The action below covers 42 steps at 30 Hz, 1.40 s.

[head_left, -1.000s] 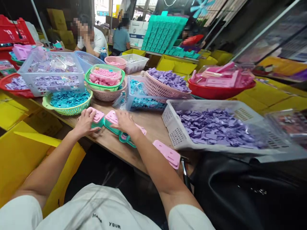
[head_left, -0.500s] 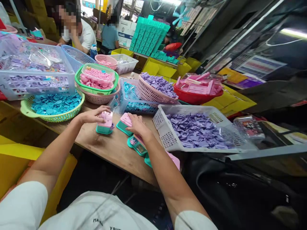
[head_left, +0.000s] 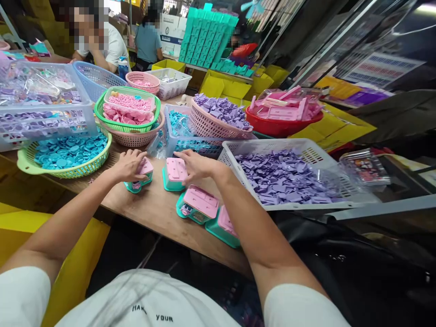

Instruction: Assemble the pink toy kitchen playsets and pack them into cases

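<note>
My left hand curls over the top and left side of a small pink-topped plastic toy with a teal base, which stands on the table. To its right, my right hand reaches around a second pink-topped plastic toy, thumb at its right side and fingers along its back edge. Closer to me is a third such toy with small printed details on its front. Beside that one, a fourth pink-and-teal toy is partly hidden by my right forearm.
A white crate of purple pieces stands to the right. Behind my hands are a blue crate and a pink basket. At left sits a green basket of blue discs. People sit farther back.
The view has shifted slightly right. Both toys at my hands have turned a little. My right hand has slid off the top of its toy toward the right and back, baring the pink top.
</note>
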Tool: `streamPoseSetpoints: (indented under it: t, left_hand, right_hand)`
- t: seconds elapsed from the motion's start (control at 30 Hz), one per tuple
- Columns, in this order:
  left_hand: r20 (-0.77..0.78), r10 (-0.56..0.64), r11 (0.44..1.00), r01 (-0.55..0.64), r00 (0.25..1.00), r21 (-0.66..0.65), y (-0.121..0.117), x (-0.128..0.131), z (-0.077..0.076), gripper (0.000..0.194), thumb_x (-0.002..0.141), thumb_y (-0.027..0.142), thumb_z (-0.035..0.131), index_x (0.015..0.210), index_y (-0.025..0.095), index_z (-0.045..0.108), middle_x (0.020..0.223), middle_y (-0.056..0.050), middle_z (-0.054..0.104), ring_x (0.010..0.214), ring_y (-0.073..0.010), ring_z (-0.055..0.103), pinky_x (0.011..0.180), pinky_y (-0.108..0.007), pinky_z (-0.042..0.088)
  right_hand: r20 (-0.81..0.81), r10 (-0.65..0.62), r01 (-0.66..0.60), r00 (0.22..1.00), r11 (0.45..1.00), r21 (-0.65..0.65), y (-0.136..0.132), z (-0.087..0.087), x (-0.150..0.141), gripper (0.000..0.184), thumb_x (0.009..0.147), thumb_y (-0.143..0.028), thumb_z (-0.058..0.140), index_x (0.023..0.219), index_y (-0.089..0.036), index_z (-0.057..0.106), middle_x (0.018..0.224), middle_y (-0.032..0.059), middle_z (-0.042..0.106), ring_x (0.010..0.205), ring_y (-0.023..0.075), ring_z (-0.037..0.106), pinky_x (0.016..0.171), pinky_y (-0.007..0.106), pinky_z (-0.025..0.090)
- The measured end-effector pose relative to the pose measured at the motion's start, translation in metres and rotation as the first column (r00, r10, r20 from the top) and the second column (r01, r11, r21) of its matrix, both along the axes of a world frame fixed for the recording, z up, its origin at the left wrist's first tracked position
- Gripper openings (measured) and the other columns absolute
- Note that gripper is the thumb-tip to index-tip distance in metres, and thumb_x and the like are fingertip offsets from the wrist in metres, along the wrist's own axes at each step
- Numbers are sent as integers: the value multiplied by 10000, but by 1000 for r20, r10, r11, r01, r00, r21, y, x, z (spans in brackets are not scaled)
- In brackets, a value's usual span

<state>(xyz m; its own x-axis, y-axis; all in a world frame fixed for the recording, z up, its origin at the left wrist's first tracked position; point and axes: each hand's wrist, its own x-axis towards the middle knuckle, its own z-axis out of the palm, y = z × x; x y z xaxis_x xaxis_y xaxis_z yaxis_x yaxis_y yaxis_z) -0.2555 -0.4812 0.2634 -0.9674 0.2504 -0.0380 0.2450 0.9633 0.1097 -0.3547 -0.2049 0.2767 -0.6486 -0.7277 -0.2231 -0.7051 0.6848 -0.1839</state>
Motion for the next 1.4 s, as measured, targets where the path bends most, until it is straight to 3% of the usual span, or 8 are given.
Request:
streamPoseSetpoints:
  t: [0.1,0.27,0.4,0.63,0.83,1.03,1.2,1.4]
  left_hand:
    - [72,-113,992,108,991,72,-3,0,-4,757,800,434,652,1457,169,384,1406,-170,519,1287,-324,503,1037,-464,387]
    - [73,-249,966,243,966,87,-4,2,-7,758,778,416,695,1440,205,394,1441,-141,514,1320,-324,491,1039,-442,359]
    - [2,-183,982,183,983,45,-6,6,-7,693,825,525,677,1380,171,458,1361,-149,584,1239,-331,547,1020,-452,349]
    - [-10,-253,963,253,967,98,-21,5,-7,680,798,588,685,1315,178,516,1296,-121,634,1226,-297,577,1027,-396,356]
    - [-65,-255,964,258,965,57,-19,10,0,842,822,701,601,1467,186,435,1416,-160,551,1270,-347,520,1063,-472,349]
    - [-183,-440,881,462,879,100,56,2,13,779,848,626,628,1468,185,465,1450,-158,525,1313,-348,455,1095,-467,338]
    - [-18,-407,913,406,913,-50,94,-28,4,779,782,550,723,1429,174,506,1460,-178,519,1289,-396,470,1047,-496,351]
    - [3,-429,901,427,903,74,60,-32,-4,661,844,524,611,1398,186,486,1420,-139,558,1288,-316,524,1027,-424,379]
  right_hand:
    - [-64,157,-155,986,987,41,-10,-1,-2,1217,520,-475,948,1569,-281,361,1560,134,414,1378,384,471,1131,487,412]
    - [-112,-248,261,962,958,121,-47,2,17,859,845,-779,542,1455,-174,519,1303,237,636,1162,381,652,943,446,510]
    - [70,-258,247,964,960,134,-63,0,27,797,942,-774,279,1242,-156,684,1213,189,719,1132,322,680,901,350,499]
    - [26,-323,322,946,946,30,-78,-15,41,790,972,-735,189,1285,-199,677,1269,201,679,1197,342,645,932,378,492]
    - [-3,-232,231,973,972,-45,-19,12,56,791,904,-756,464,1528,-275,405,1405,173,515,1229,338,606,1004,427,486]
    - [87,-194,181,977,974,136,68,13,96,1083,620,-416,924,1534,-203,384,1462,164,521,1326,348,530,1091,424,444]
    - [51,-202,202,978,979,-1,67,-9,80,1023,653,-197,858,1541,-148,352,1518,182,480,1386,338,473,1147,453,391]
    - [79,-79,87,994,991,-104,26,-12,38,988,677,-183,835,1540,-128,358,1502,187,480,1397,327,457,1180,455,363]
